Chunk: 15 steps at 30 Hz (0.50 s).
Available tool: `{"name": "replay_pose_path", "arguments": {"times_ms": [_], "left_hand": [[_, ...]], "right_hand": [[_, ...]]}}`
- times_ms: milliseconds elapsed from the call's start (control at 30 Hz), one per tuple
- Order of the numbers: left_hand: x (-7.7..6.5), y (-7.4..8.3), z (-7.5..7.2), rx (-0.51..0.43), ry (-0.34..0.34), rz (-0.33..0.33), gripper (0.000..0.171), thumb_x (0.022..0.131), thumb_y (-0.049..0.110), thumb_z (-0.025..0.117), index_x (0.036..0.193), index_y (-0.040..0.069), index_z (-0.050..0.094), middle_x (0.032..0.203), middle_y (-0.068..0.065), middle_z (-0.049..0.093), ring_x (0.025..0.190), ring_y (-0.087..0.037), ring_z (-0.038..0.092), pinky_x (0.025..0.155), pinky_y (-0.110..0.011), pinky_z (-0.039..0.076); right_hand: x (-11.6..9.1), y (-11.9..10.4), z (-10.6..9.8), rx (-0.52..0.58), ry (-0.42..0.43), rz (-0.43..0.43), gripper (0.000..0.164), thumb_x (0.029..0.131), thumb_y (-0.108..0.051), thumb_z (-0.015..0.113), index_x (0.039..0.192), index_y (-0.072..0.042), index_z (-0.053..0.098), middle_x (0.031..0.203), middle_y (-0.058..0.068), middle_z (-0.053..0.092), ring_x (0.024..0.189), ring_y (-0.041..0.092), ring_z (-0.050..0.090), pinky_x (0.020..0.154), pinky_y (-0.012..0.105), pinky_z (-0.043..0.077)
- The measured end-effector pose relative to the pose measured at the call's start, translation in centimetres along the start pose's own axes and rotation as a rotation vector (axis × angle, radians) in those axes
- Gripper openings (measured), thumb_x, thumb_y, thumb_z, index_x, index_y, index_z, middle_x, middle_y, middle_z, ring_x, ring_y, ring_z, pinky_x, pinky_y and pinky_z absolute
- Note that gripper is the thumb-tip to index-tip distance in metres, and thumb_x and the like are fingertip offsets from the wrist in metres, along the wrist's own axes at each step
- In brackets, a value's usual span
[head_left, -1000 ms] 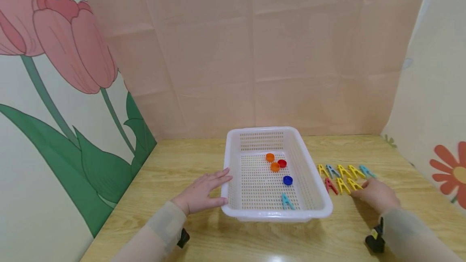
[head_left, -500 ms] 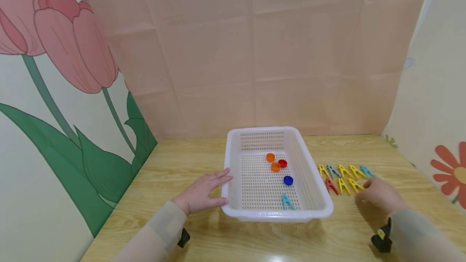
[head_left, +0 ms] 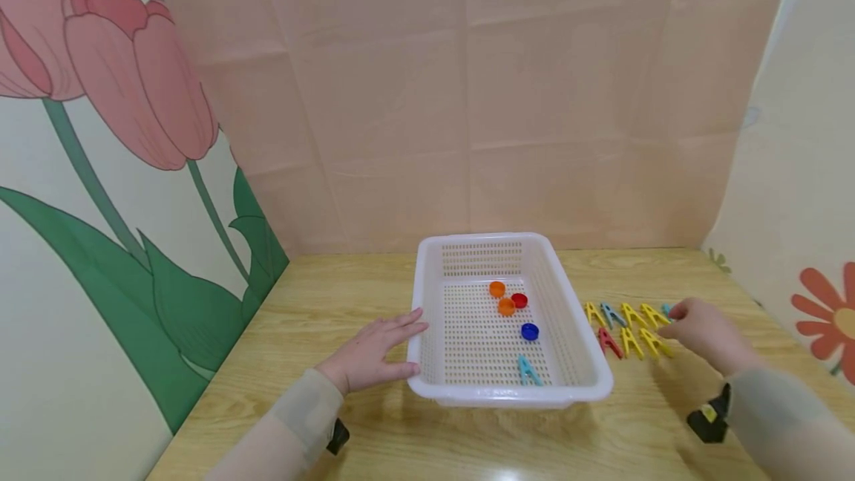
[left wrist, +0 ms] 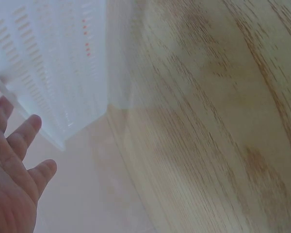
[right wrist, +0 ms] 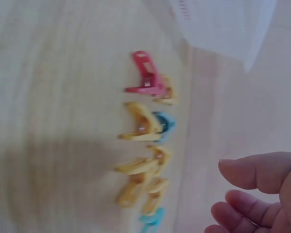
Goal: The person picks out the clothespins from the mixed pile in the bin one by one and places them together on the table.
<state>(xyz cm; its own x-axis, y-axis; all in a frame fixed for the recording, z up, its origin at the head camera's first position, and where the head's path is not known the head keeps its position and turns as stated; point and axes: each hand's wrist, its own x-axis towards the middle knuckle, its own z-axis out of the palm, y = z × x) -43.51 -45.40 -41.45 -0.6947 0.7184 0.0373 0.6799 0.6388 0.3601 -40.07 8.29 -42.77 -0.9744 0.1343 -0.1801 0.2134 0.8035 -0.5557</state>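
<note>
A white perforated plastic basket (head_left: 427,332) stands on the table. My left hand (head_left: 374,353) touches its left rim with straight, spread fingers; in the left wrist view, the fingertips (left wrist: 31,124) lie by that rim. My right hand (head_left: 711,336) is over the right end of two rows of plastic clothespins, holding nothing. Its thumb (right wrist: 262,170) and fingers are apart in the right wrist view. The front row has a red clothespin (head_left: 609,343) and yellow ones (head_left: 654,344). Behind are more yellow ones, a blue clothespin (head_left: 611,315) and a light-blue clothespin (head_left: 666,309), partly hidden by the hand.
Inside the basket lie two orange caps (head_left: 506,306), a red cap (head_left: 519,300), a blue cap (head_left: 530,332) and a light-blue clothespin (head_left: 529,370). Brown paper (head_left: 467,95) covers the wall behind the wooden table (head_left: 347,284). Painted walls bound both sides.
My right hand has moved off the front yellow clothespin and up, slightly right and back, so it now covers part of the light-blue clothespin. The left hand and basket have stayed put.
</note>
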Motion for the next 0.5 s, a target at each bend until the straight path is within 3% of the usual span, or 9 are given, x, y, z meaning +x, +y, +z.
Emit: {"name": "replay_pose_path", "arguments": {"times_ms": [500], "left_hand": [[0.0,0.0,0.1,-0.019,0.002,-0.006,0.069,0.091,0.052,0.057,0.150,0.026,0.035,0.159,0.014,0.015,0.144,-0.019,0.023,0.116,-0.052,0.011]], "right_hand": [[-0.5,-5.8,-2.6,-0.071,0.087,-0.128,0.061,0.091,-0.033,0.063,0.122,0.016,0.045,0.115,0.037,0.053,0.095,0.046,0.057,0.070,0.051,0.050]]}}
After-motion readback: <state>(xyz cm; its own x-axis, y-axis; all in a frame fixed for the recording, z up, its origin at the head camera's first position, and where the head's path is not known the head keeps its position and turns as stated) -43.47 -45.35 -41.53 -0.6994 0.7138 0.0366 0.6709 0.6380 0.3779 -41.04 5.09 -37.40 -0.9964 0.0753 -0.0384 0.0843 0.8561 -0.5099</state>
